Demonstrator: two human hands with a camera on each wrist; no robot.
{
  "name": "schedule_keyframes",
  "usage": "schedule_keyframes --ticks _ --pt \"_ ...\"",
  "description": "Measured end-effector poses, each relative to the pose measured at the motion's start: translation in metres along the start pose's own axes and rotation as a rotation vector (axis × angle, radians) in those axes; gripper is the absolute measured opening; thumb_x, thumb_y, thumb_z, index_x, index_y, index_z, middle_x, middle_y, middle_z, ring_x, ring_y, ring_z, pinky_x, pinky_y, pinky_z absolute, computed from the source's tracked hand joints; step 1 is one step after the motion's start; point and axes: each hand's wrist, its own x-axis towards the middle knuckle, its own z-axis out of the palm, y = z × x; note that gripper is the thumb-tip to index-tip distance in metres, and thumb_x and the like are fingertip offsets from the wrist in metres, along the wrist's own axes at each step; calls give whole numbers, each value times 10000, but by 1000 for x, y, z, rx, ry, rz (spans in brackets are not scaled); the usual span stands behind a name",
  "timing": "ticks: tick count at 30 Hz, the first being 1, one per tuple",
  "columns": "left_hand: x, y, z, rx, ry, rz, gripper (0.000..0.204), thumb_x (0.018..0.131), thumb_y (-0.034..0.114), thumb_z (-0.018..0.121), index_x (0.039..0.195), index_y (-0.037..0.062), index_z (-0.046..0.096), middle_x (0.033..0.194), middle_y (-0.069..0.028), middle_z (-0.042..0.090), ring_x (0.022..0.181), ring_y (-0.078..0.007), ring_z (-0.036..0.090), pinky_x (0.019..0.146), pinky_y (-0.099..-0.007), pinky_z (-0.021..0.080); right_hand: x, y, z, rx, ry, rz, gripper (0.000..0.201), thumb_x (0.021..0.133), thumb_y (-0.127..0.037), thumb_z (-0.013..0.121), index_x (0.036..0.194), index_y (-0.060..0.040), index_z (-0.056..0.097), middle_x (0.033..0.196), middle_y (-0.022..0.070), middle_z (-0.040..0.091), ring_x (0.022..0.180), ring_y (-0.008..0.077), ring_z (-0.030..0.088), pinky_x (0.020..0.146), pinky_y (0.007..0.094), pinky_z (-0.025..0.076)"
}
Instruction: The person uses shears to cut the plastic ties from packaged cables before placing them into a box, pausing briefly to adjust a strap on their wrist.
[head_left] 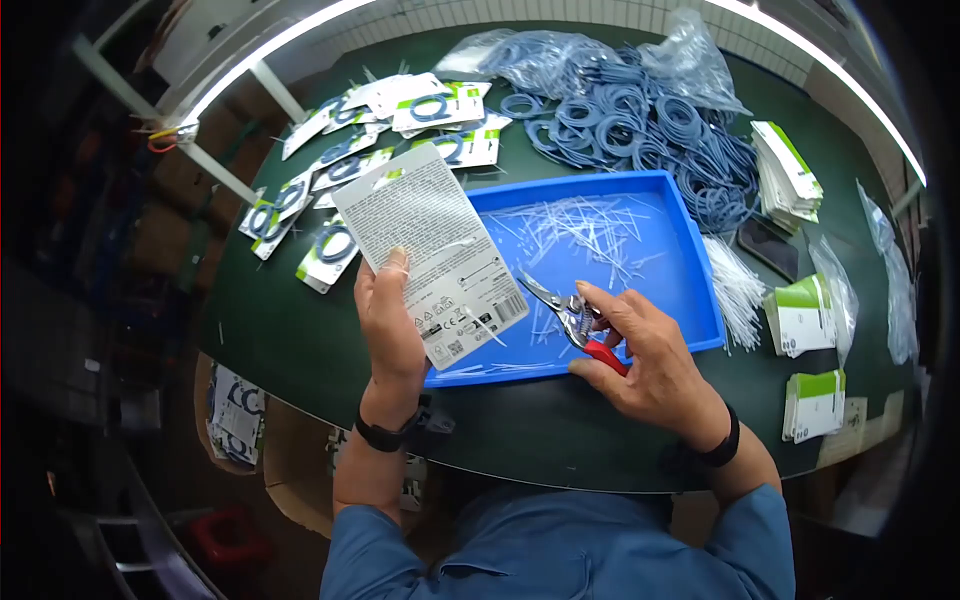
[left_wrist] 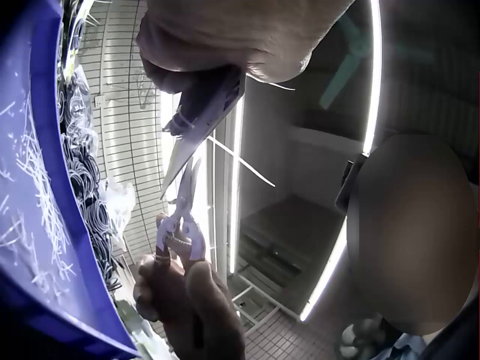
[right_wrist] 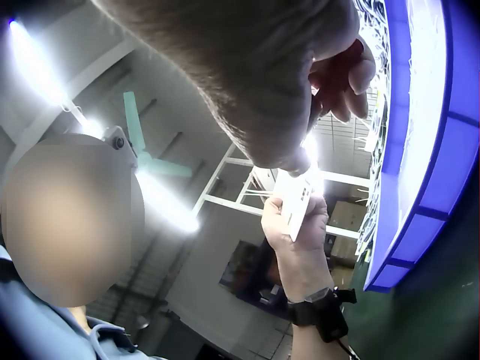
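Note:
My left hand (head_left: 391,325) grips a printed card (head_left: 425,225) over the tray's left side, its thumb lying on the text-covered back. White zip-tie tails stick out from the card's back, and a long one (left_wrist: 244,163) shows in the left wrist view. My right hand (head_left: 648,350) holds red-handled pruning shears (head_left: 575,322) with a coil spring. Their blade tips point at the card's lower right edge, close to the barcode. Beneath both hands lies a blue tray (head_left: 702,255) scattered with cut white tie pieces (head_left: 575,228). The card's front side is hidden in the head view.
Finished-looking cards with blue cable coils (head_left: 335,240) spread at the left. Behind the tray, blue coiled cables (head_left: 630,120) are heaped beside clear plastic bags (head_left: 690,65). At the right are white zip ties (head_left: 733,290), a phone (head_left: 768,248) and card stacks (head_left: 787,180).

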Motion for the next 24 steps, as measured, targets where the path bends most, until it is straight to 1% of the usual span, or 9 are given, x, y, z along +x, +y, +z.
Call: schedule_keyframes --ticks 1,4,5,8,9,12,16,23,24 --pt "-5 -7 10 -21 -24 0 393 1035 164 490 1322 -96 555 1169 -147 678 1005 -152 652 920 -295 515 -4 2 -2 -11 6 31 725 851 -221 830 1490 -52 533 984 166 621 835 306 641 760 403 542" --pt "-18 -23 30 -77 -69 -12 392 1033 166 495 1323 -89 560 1172 -154 681 999 -160 653 918 -285 508 -14 7 -7 -180 95 13 740 833 -238 850 1482 -55 544 995 149 616 835 295 625 739 401 533" --pt "-22 -27 35 -71 -84 -20 389 1034 168 496 1320 -87 562 1172 -154 681 1000 -158 652 918 -285 507 -16 10 -7 -190 92 33 740 833 -238 850 1482 -55 544 995 149 616 835 295 625 739 401 533" --pt "-32 -39 45 -61 -117 -42 385 1037 173 498 1315 -85 566 1174 -154 682 1001 -154 650 917 -285 504 -21 18 -2 -320 196 -47 760 808 -258 870 1471 -56 558 995 137 606 848 291 606 728 395 524" --pt "-35 -42 47 -46 -134 -48 383 1037 173 499 1313 -84 567 1175 -153 683 1002 -153 649 918 -287 503 -22 19 -1 -324 192 -37 760 808 -258 870 1471 -56 558 995 137 606 848 291 606 728 395 524" --pt "-39 -48 50 -16 -163 -57 380 1037 173 502 1310 -82 570 1178 -151 685 1006 -151 647 921 -292 502 -23 21 0 -398 204 -48 805 752 -203 893 1466 -29 566 1012 137 648 886 295 628 748 396 539" --pt "-39 -53 49 -21 -151 -61 395 1051 205 493 1315 -79 568 1181 -147 688 1012 -146 644 923 -287 499 -25 23 0 -450 203 -43 796 751 -206 895 1459 -32 576 1010 132 646 885 289 624 743 395 535" --pt "-40 -59 46 -21 -191 -71 500 1108 359 448 1325 -77 558 1189 -158 687 1027 -149 646 930 -283 497 -26 29 4 -445 205 -29 794 750 -201 896 1458 -32 580 1003 129 643 879 280 620 739 391 533" --pt "-41 -59 47 -21 -191 -74 500 1108 359 448 1325 -77 558 1189 -158 687 1027 -149 646 930 -283 497 -26 28 5 -443 208 -26 795 751 -200 896 1460 -32 579 1001 128 643 878 278 619 739 390 532"
